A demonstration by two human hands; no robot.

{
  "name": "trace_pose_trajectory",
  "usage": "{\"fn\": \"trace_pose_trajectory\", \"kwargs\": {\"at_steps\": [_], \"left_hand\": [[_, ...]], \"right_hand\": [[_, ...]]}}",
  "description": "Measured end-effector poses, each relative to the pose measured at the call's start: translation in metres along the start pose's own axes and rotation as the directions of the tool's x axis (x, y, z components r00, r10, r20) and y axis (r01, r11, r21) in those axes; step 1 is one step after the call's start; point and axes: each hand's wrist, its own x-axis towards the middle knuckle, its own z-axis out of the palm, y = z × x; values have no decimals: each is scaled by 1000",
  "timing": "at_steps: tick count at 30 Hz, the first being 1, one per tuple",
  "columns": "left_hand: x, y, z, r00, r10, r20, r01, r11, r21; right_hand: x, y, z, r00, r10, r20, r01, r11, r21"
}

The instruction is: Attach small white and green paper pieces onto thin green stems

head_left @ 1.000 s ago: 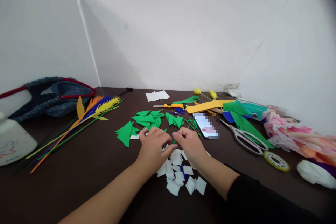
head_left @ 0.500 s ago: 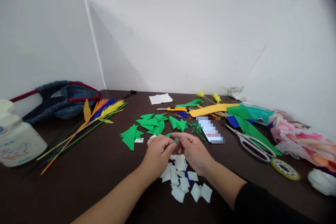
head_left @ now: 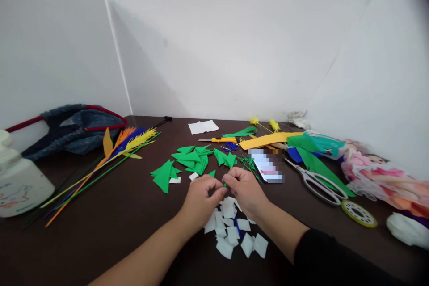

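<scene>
My left hand (head_left: pixel 201 199) and my right hand (head_left: pixel 248 193) meet over the middle of the table, fingertips pinched together. Between them shows a thin green piece (head_left: pixel 225 184), mostly hidden by the fingers. A green pointed tip (head_left: pixel 212 173) shows just beyond my left hand; whether it is held cannot be told. Under and in front of the hands lie loose white squares of thin material (head_left: pixel 233 235), with a blue strip (head_left: pixel 236 224) among them. Farther off are green leaf-like cutouts (head_left: pixel 187 159) and a small heap of thin green strips (head_left: pixel 250 162).
Beyond the hands lie a yellow utility knife (head_left: pixel 224 140) and a phone (head_left: pixel 266 167). On the right are scissors (head_left: pixel 318 184), a tape roll (head_left: pixel 358 213) and dolls (head_left: pixel 373 167). Coloured wheat-like stems (head_left: pixel 110 157) and a white container (head_left: pixel 20 183) are at left.
My fingertips have shifted slightly, and my right fingers have curled in more. A white square beyond my left hand shows more. The whole view has moved a little.
</scene>
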Motion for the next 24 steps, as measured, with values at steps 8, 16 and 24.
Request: {"fn": "trace_pose_trajectory", "kwargs": {"at_steps": [8, 16, 24], "left_hand": [[1, 3, 0, 999, 53, 6, -53, 998, 47], [-1, -2, -1, 981, -64, 181, 135, 901, -412], [1, -5, 6, 983, -68, 169, 128, 917, -377]], "right_hand": [[2, 5, 0, 998, 36, 42, -40, 994, 97], [-3, -5, -7, 959, -13, 285, -64, 963, 261], [-1, -3, -4, 988, 4, 153, -45, 962, 270]]}}
